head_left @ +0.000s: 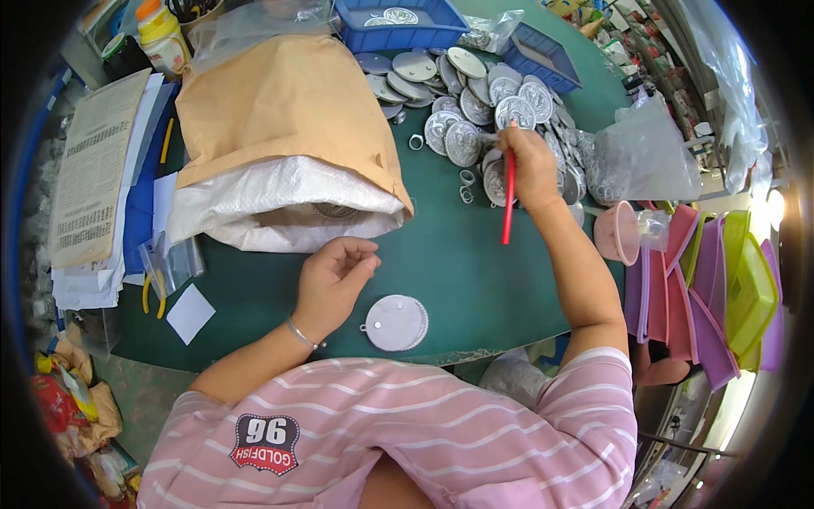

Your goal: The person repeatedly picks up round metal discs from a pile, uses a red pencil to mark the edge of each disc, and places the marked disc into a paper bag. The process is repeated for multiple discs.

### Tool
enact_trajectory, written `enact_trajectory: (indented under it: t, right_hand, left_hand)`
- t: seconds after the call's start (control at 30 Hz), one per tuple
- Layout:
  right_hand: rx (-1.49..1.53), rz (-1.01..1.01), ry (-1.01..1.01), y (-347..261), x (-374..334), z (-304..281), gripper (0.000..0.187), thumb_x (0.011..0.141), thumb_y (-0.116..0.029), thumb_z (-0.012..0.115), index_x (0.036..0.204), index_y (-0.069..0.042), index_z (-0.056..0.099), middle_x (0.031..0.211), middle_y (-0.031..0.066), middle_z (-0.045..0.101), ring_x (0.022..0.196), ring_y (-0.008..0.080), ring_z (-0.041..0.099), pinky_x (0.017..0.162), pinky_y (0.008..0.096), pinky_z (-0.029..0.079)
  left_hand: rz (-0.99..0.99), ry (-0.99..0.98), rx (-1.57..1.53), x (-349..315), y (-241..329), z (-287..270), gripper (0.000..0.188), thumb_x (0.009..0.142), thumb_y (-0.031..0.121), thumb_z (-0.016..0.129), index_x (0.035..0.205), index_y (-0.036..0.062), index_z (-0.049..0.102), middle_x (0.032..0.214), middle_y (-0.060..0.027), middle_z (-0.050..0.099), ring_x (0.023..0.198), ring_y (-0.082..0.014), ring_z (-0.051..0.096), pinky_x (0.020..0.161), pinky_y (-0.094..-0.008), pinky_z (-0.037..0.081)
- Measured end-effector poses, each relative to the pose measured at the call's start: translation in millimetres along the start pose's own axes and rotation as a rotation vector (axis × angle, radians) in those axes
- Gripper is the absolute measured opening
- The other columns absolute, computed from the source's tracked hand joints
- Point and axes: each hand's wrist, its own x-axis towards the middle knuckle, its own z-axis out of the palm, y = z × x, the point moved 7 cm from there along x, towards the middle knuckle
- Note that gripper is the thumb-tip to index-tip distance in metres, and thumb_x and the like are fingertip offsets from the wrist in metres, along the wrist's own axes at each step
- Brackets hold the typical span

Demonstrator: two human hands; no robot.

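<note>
My right hand (527, 165) grips a slim red pen (509, 199) and reaches over a heap of round silver medallions (462, 142) at the table's far side. Its fingertips are among the medallions; whether they also grasp one is hidden. My left hand (332, 284) is held half curled and empty, thumb apart from the fingers, just in front of the mouth of a sack. That sack (288, 110) is brown paper outside with white woven lining, and a medallion (333, 212) shows inside. A single medallion (395, 322) lies plain side up near the front edge, right of my left hand.
Blue bins (403, 36) stand behind the heap. Metal rings (466, 185) lie beside it. A pink cup (616, 233) and clear plastic bag (644, 157) sit at the right. Papers (102, 187), yellow-handled pliers (153, 295) and a white card (191, 314) lie left on the green table (458, 284).
</note>
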Motion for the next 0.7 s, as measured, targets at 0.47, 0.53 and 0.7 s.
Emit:
enact_trajectory:
  t: [0.47,0.53,0.7]
  right_hand:
    - [0.97,0.119,0.104,-161,-65,-31,0.022,0.072,-0.003,0.071,0.078,-0.006,0.05,0.091,0.0136,0.065,0.084,0.025,0.062,0.075,0.0336,0.048]
    - [1.091,0.463,0.209,-143,-79,-25,0.021,0.078,0.0,0.065,0.086,-0.005,0.047,0.097,0.0159,0.063,0.085,0.0185,0.059,0.076,0.0297,0.047]
    - [1.454,0.752,0.25,-152,-102,-8,0.025,0.08,0.004,0.063,0.092,-0.004,0.043,0.1,0.0162,0.061,0.079,0.0108,0.053,0.075,0.0256,0.046]
  left_hand:
    - [-0.32,-0.252,-0.603,-9,6,25,0.043,0.085,0.006,0.057,0.125,-0.0012,0.041,0.112,-0.0127,0.057,0.101,-0.0211,0.059,0.084,-0.0365,0.051]
    - [-0.257,-0.227,-0.575,-12,13,24,0.046,0.081,-0.001,0.061,0.123,-0.0007,0.041,0.111,-0.0128,0.057,0.101,-0.0204,0.059,0.085,-0.0356,0.051]
    - [-0.156,-0.217,-0.514,-19,21,25,0.04,0.078,-0.004,0.063,0.115,-0.0021,0.047,0.107,-0.0124,0.059,0.096,-0.0181,0.06,0.084,-0.0317,0.051]
